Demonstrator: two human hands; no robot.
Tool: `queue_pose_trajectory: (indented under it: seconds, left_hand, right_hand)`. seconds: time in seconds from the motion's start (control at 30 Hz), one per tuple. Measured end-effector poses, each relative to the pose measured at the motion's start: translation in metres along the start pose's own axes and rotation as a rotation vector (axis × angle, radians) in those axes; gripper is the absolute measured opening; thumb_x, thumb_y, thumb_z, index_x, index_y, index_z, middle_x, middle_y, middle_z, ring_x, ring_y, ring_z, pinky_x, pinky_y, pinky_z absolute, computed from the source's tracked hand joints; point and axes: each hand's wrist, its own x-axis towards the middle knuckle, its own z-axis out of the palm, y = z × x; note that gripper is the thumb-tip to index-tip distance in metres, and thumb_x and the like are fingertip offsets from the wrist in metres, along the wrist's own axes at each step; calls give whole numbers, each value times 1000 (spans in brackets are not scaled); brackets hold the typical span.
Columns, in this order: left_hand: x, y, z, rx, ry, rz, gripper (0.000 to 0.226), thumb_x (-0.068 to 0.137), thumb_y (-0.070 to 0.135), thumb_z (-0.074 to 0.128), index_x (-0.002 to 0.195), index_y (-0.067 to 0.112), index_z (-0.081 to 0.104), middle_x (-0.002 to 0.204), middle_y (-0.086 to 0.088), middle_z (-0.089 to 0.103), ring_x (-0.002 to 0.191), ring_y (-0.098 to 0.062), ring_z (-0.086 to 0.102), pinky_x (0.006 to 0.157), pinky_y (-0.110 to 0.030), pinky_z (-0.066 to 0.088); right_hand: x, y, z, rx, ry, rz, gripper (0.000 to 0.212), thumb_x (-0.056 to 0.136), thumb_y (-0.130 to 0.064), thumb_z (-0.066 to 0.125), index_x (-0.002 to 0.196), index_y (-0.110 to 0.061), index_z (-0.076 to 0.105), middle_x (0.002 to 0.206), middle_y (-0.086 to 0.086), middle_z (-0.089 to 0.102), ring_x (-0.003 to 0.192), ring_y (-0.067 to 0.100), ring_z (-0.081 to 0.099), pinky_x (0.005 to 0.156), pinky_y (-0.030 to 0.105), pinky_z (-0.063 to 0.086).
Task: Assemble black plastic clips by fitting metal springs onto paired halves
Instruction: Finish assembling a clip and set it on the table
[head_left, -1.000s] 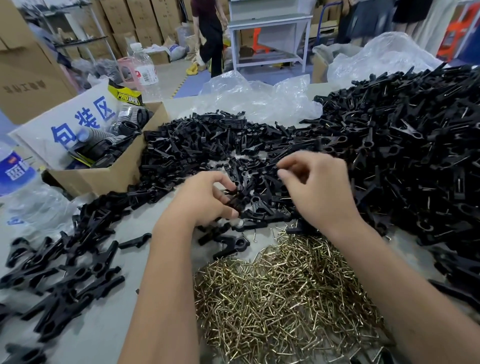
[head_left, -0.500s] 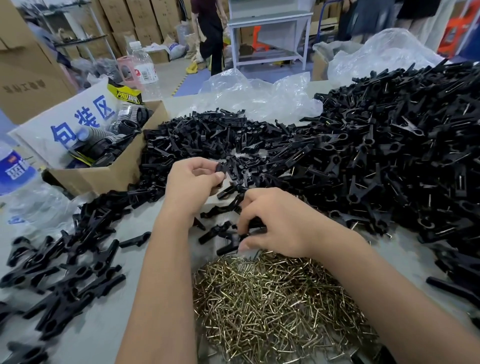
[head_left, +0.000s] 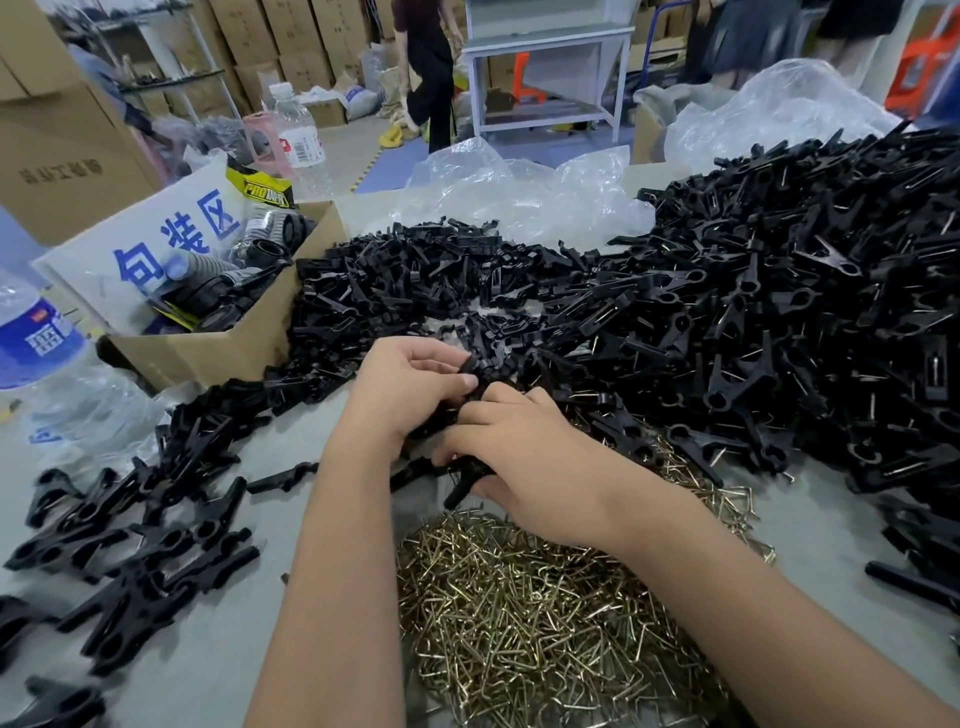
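Assembled-looking clips (head_left: 779, 322): a great black heap fills the right and far side of the grey table (head_left: 218, 670); many show a metal leg, so they look already sprung.
Loose halves (head_left: 426, 280): a flatter spread just beyond the hands, next to the cardboard box (head_left: 228, 348); more clips (head_left: 135, 530) lie at the left.
Springs (head_left: 524, 623): a brass-coloured pile of bent wire near the body, under the right forearm; light and stiff, likely to tangle and to prick.
Left hand (head_left: 410, 395): fingers curled, thumb and forefinger pinching the far end of the held clip halves (head_left: 470, 475).
Right hand (head_left: 524, 457): curled around the near end of the same black pieces, which poke out below the fingers.
Handling: the plastic looks light, rigid and smooth; best gripped on the flat tails, leaving the pivot free for the spring.
Spring in hand: cannot be made out.
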Motion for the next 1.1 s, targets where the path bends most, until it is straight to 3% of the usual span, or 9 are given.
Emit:
queue_pose_trajectory:
  seconds: [0.23,0.37,0.5,0.6,0.77,0.83,0.9,0.97,1.1]
  left_hand:
    - [4,-1,0,-190,109,41,12,87,8,81,98,12,78,71,-1,72,63,-13,68,62,-25,60]
    - [2,1,2,-261,106,34,21,89,12,82,109,10,74,79,-6,73,60,-15,71,57,-22,56]
    - [2,5,5,-322,96,50,36,94,9,75,122,28,67,92,-15,72,67,-19,73,63,-26,59]
    - [1,8,4,-376,44,57,31,97,0,66,122,18,71,84,-12,66,70,-21,73,66,-28,61]
    - [0,10,4,-421,98,67,28,97,-4,64,115,15,73,76,-6,65,70,-22,72,67,-29,60]
    - [2,10,2,-456,162,70,29,96,-5,64,116,14,73,79,-8,66,69,-21,71,67,-29,60]
    - [4,9,1,-487,212,76,29,96,-6,62,116,14,72,82,-10,65,65,-19,70,67,-29,60]
    - [5,8,0,-519,247,80,30,97,-6,61,117,13,71,85,-11,63,62,-18,69,65,-28,60]
    - [6,7,-2,-548,255,78,33,96,-8,59,118,14,71,85,-9,62,68,-23,69,67,-29,60]
  right_hand:
    - [-4,11,-3,251,48,18,28,86,-17,81,107,-29,66,98,-17,63,105,6,49,100,33,35]
    - [-11,22,-11,444,145,70,23,78,-27,91,97,-21,78,82,-13,69,81,2,61,74,12,46]
    - [-14,31,-16,588,309,120,11,83,-16,86,86,-24,78,74,-9,68,62,0,57,60,13,45]
    - [-15,37,-19,688,309,204,18,85,-10,84,80,-26,76,64,-10,68,54,-1,55,54,12,43]
    - [-17,42,-19,625,261,278,29,86,-42,83,68,-21,72,60,-3,67,51,3,51,51,21,43]
    - [-14,37,-15,427,314,248,26,87,-46,80,73,-26,71,65,-12,65,61,0,52,61,21,44]
    - [-9,24,-12,217,281,146,14,93,-40,73,102,-30,73,100,-17,70,97,2,53,86,29,44]
    - [-2,12,-4,107,141,33,32,101,-35,60,133,-34,63,136,-17,60,129,12,40,102,41,35]
    - [6,-3,2,21,-7,-59,34,107,-32,49,137,-42,62,143,-22,56,134,14,34,102,49,26]
